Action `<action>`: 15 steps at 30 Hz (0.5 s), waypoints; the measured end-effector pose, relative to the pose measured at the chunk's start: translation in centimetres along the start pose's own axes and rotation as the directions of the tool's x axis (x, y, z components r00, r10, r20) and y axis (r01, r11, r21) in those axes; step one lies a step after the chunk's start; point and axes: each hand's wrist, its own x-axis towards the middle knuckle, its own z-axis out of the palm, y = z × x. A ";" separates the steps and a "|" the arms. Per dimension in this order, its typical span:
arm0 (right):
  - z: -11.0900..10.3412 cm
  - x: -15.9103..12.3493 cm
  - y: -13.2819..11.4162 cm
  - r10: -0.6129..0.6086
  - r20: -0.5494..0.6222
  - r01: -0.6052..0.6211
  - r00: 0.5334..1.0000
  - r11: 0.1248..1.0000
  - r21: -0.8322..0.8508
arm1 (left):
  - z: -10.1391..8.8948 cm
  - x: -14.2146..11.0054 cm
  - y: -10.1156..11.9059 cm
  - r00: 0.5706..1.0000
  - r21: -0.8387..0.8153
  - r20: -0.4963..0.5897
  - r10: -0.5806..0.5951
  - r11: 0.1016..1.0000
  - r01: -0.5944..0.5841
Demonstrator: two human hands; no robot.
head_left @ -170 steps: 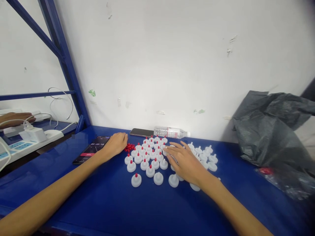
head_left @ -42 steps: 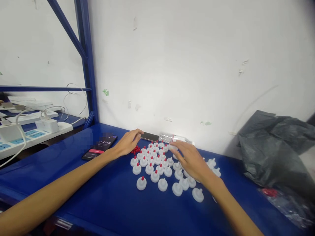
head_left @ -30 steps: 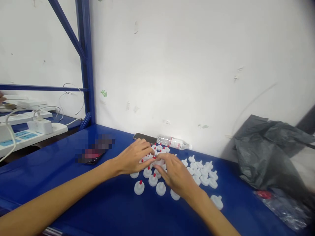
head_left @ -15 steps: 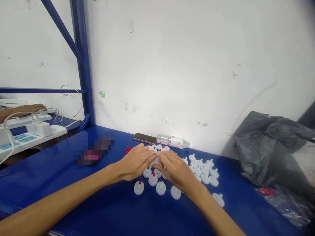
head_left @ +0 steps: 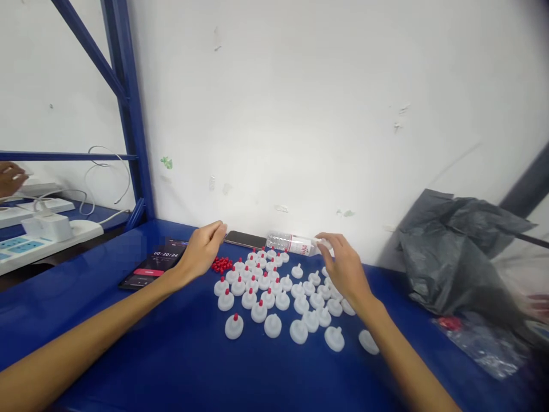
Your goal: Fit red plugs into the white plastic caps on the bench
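My left hand [head_left: 205, 246] is closed in a pinch, raised beside a small pile of red tip caps [head_left: 222, 264]. Whatever sits between its fingertips is hidden. At the right, my right hand [head_left: 343, 264] hovers over white spouted lids [head_left: 323, 292], its thumb and forefinger apart. The white end of a lying plastic bottle [head_left: 291, 243] shows behind those fingers. Many round white lids stand spout-up on the blue table; the left group, such as one lid [head_left: 234, 327] at the front, wears red tips. Those on the right have bare spouts.
A dark phone [head_left: 245, 239] lies near the wall. Another phone [head_left: 156, 264] showing a timer is at the left. A grey plastic bag [head_left: 454, 246] and a clear bag [head_left: 484, 346] lie right. Power strips [head_left: 51, 240] and another person's hand [head_left: 11, 178] are far left.
My hands have moved apart from their meeting point over the lids: the left toward the red caps, the right toward the bare lids. The view has shifted slightly right.
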 end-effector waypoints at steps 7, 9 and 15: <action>1.5 -0.9 0.9 0.062 0.235 -0.057 0.970 0.998 -0.028 | 1.6 0.1 -2.9 0.986 0.295 0.149 0.069 0.949 -0.111; 1.5 -0.9 0.8 0.085 0.271 -0.076 0.959 0.996 -0.041 | 1.6 0.2 -3.1 0.980 0.304 0.189 0.059 0.946 -0.116; 0.9 -0.6 -0.1 0.139 0.356 -0.114 0.924 0.989 -0.091 | 1.1 0.9 -3.5 0.971 0.381 0.236 -0.024 0.922 -0.070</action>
